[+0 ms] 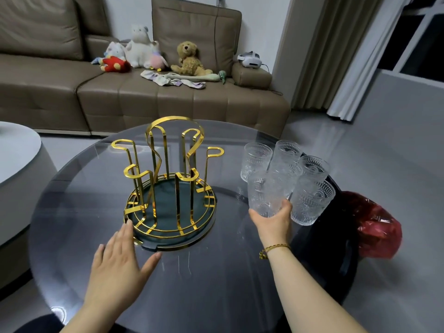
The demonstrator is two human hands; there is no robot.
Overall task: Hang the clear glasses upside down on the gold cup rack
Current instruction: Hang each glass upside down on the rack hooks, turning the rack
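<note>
Brown sofa (144, 92) holds a teddy bear (189, 60); red bag (377, 227) beside table (216, 284).

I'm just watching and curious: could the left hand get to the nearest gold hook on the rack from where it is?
Probably yes. The left hand lies open by the gold cup rack, fingertips at its base ring. The nearest hook stands bare above them, with nothing between; the glasses sit off to the right.

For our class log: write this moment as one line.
right hand: grips glass | left hand: open by rack | rack: no glasses hung
</note>
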